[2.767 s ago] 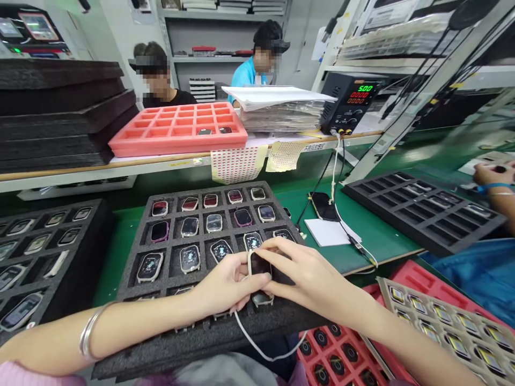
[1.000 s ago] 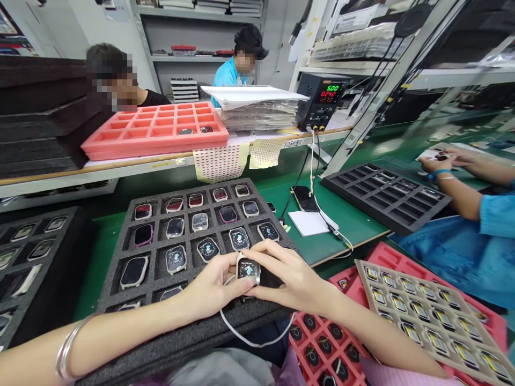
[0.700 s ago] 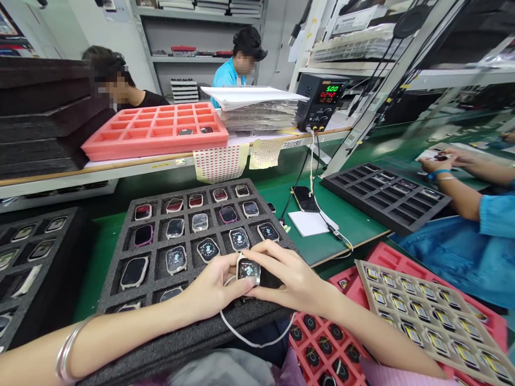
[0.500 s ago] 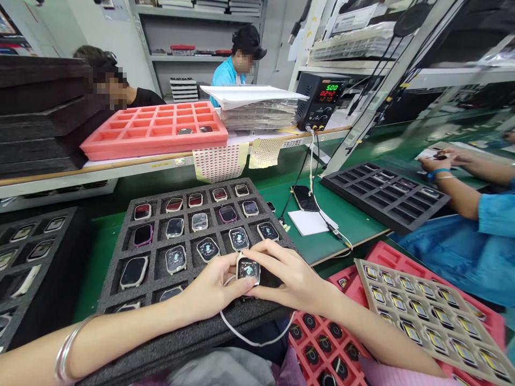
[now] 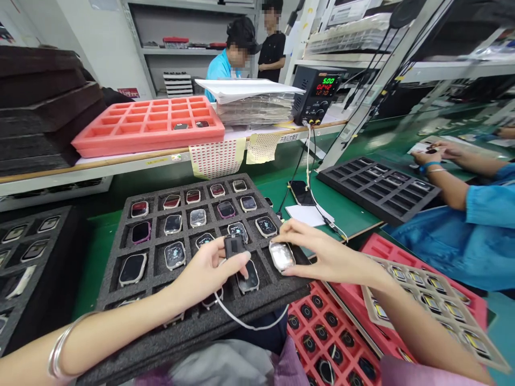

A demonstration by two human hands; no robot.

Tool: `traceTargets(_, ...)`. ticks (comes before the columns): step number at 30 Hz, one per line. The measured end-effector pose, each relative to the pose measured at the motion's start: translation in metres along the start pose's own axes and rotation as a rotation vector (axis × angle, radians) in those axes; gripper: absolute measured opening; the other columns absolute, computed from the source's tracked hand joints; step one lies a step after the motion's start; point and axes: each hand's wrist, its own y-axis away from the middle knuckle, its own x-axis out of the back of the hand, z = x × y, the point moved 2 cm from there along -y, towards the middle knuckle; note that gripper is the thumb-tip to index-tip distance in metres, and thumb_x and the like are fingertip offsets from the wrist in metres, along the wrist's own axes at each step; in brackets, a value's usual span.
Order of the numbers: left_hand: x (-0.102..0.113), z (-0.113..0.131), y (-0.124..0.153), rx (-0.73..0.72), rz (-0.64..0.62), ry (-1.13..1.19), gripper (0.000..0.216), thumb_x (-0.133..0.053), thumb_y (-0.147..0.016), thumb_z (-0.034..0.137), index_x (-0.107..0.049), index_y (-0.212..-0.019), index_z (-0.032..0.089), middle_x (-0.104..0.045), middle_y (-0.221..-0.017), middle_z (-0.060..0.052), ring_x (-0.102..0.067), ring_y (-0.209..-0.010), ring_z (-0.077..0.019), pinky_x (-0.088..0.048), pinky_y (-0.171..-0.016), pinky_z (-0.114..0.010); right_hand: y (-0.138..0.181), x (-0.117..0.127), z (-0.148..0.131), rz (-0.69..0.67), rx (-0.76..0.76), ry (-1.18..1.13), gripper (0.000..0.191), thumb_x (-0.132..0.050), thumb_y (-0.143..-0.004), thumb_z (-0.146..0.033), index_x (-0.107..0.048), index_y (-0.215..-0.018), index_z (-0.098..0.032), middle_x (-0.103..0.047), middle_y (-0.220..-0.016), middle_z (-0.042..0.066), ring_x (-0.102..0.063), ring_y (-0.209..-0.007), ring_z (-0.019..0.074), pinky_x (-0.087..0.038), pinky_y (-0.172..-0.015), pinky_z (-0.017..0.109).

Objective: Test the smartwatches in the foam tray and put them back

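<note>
My left hand (image 5: 215,262) pinches a small black block (image 5: 234,245) between thumb and fingers, above the dark foam tray (image 5: 155,253). A white cable (image 5: 241,320) loops down from under this hand; its joint to the block is hidden. Just below the thumb, a smartwatch (image 5: 249,277) lies in a tray pocket. My right hand (image 5: 314,249) grips another smartwatch (image 5: 281,256) by its edges, at a pocket on the tray's right side. This watch's face shines with glare. Several watch bodies fill other pockets, such as a purple-cased one (image 5: 141,232).
Left of my tray is another dark foam tray (image 5: 76,241) of watches. Red trays (image 5: 372,244) and a beige tray (image 5: 497,356) lie at lower right. A power supply (image 5: 317,96) stands on the shelf, above a phone (image 5: 301,193). A co-worker's hands (image 5: 432,155) work at right.
My hands have moved apart. The right has carried the watch rightward to a tray pocket, while the left keeps the black block. A standing person now appears at the back.
</note>
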Motion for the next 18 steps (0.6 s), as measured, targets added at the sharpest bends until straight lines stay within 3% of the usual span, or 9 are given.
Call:
traceTargets(3, 0.008, 0.006, 0.004, 0.067, -0.011, -0.056, 0.03, -0.059, -0.083, 0.042, -0.053, -0.089, 0.014, -0.062, -0.072, 0.001, -0.033, -0.036, -0.0016, -0.025, -0.035, -0.018, 0.005, 0.005, -0.004, -0.061, -0.028, 0.172, 0.046, -0.063, -0.085, -0.031, -0.053, -0.127, -0.017, -0.054, -0.115, 0.012, -0.052, -0.107, 0.0269, -0.044, -0.092, 0.042)
traceTargets(7, 0.02, 0.0, 0.014, 0.104, -0.106, -0.08, 0.033, -0.062, -0.082, 0.035, -0.05, -0.106, 0.016, -0.062, -0.092, -0.003, -0.041, -0.045, -0.0025, -0.032, -0.039, -0.016, -0.012, 0.001, -0.03, -0.083, 0.069, 0.263, 0.037, -0.058, -0.088, -0.028, -0.056, -0.124, -0.019, -0.057, -0.115, 0.011, -0.053, -0.106, 0.0271, -0.044, -0.091, 0.042)
traceTargets(12, 0.036, -0.012, 0.025, 0.054, -0.127, -0.027, 0.031, -0.065, -0.079, 0.031, -0.05, -0.101, 0.016, -0.057, -0.082, 0.001, -0.044, -0.044, -0.0033, -0.038, -0.041, -0.018, -0.045, -0.029, -0.046, -0.275, 0.173, 0.354, 0.028, -0.061, -0.082, -0.018, -0.061, -0.11, -0.023, -0.061, -0.097, 0.008, -0.059, -0.091, 0.0283, -0.051, -0.077, 0.043)
traceTargets(18, 0.057, -0.012, 0.024, 0.037, -0.115, 0.053, 0.029, -0.069, -0.075, 0.036, -0.056, -0.09, 0.015, -0.064, -0.083, -0.004, -0.048, -0.044, -0.0053, -0.041, -0.043, -0.022, -0.062, -0.044, -0.028, -0.112, 0.363, 0.416, 0.029, -0.055, -0.08, -0.025, -0.064, -0.108, -0.02, -0.065, -0.096, 0.012, -0.066, -0.076, 0.0306, -0.056, -0.06, 0.041)
